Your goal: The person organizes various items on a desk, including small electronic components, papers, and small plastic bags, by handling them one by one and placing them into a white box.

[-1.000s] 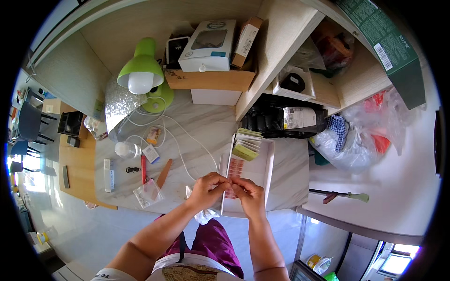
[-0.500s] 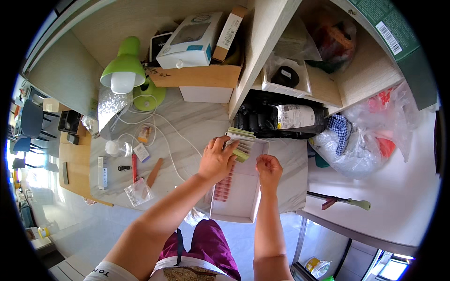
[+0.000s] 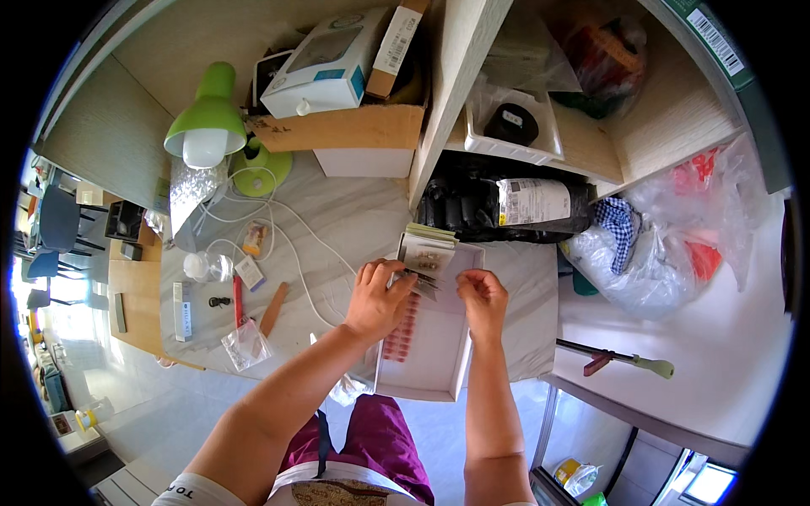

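Observation:
A shallow white box (image 3: 440,371) lies on the marbled tabletop in front of me, with rows of small pink oval pieces (image 3: 399,337), resembling false nails, along its left side. At its far end a small green-edged stack of cards or booklet (image 3: 429,253) stands partly fanned out. My left hand (image 3: 380,299) reaches over the box's left edge, its fingers closed on the lower leaves of this stack. Above the right side of the box my right hand (image 3: 483,299) is closed in a pinch; whatever is between its fingertips is too small to make out.
Left on the table are a green lamp (image 3: 207,122), white cable (image 3: 291,240), red stick (image 3: 238,299), brown file-like strip (image 3: 273,309) and clear bag (image 3: 245,344). Behind stand a cardboard box (image 3: 337,129) and a black wrapped parcel (image 3: 472,207). Plastic bags (image 3: 641,270) lie right.
The stack's leaves have flipped: a card with a picture on it now faces up, and the green piece near my left fingers is out of sight. My left hand has shifted slightly left and nearer.

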`<state>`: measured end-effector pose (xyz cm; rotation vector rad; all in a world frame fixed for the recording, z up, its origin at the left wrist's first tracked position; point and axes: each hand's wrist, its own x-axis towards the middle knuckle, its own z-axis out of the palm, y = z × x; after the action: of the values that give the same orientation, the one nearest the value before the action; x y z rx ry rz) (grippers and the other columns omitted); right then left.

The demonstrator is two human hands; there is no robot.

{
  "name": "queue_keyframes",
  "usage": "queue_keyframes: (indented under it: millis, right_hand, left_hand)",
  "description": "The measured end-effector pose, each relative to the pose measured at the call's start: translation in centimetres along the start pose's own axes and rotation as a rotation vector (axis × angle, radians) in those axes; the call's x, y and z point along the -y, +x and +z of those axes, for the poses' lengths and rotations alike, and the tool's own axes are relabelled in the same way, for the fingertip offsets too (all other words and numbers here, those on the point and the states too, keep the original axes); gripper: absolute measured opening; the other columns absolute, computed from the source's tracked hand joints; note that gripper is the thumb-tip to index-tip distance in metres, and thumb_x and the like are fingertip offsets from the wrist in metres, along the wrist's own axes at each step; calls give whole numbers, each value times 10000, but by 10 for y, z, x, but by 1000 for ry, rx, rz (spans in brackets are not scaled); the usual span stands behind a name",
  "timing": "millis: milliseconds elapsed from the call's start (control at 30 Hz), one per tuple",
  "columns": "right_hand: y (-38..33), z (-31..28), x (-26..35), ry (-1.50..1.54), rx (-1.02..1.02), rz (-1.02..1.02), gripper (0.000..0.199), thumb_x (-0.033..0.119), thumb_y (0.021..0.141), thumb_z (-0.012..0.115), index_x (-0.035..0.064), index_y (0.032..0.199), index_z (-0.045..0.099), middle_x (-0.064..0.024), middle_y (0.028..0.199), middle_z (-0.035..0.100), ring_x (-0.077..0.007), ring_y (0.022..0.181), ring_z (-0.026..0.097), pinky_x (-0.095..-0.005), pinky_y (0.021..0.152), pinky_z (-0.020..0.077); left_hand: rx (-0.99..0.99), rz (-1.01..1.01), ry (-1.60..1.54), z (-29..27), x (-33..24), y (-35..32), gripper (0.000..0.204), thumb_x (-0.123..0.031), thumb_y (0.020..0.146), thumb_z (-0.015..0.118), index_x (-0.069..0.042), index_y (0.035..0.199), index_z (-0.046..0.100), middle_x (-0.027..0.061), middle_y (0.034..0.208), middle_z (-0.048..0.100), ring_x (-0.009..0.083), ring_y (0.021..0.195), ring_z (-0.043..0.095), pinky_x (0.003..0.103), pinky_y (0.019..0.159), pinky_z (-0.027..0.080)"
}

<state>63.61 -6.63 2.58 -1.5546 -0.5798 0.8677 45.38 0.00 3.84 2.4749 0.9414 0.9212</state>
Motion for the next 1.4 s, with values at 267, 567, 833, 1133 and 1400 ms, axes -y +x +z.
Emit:
queue_keyframes:
  millis: [267, 567, 833, 1133, 1400]
  right_hand:
    - [-13, 5, 2, 130, 39, 130, 100, 44, 800, 653, -13, 875, 618, -32, 753, 617, -94, 636, 548, -221, 598, 445]
    - [-11, 7, -9, 82, 16, 95, 97, 34, 799, 653, -11, 882, 633, -30, 762, 613, -82, 656, 543, -209, 603, 435]
    - [-12, 15, -27, 91, 61, -8, 104, -39, 791, 634, -25, 893, 644, -115, 1050, 633, -109, 778, 593, -208, 705, 472]
    - [-10, 5, 14, 224, 126, -40, 116, -9, 814, 638, -24, 929, 625, -98, 1018, 645, -100, 834, 597, -224, 748, 480]
    - [-35, 4, 69, 196, 345, -78, 76, 29, 800, 653, 11, 873, 648, -68, 1041, 540, -120, 863, 510, -254, 778, 420]
  left_hand:
    - [69, -72, -53, -6, -4, 7, 527, -4, 643, 583, -62, 1164, 521, 139, 1160, 484, 349, 1066, 466, 467, 922, 383]
    - [179, -107, -84, -8, -2, 11, 571, -9, 655, 555, -51, 1216, 460, 151, 1310, 450, 352, 1227, 398, 512, 1007, 318]
    - [-11, -186, -180, 5, 5, 9, 252, -70, 775, 597, -59, 1026, 587, 101, 1071, 586, 324, 1028, 519, 431, 889, 417]
    - [-3, -291, -503, -7, 15, 36, 50, -68, 788, 636, -60, 832, 615, 51, 824, 611, 226, 781, 563, 341, 731, 455]
    - [112, -1182, -1600, -48, -1, 36, 52, -87, 817, 602, -55, 818, 561, 56, 781, 590, 165, 731, 590, 310, 643, 497]
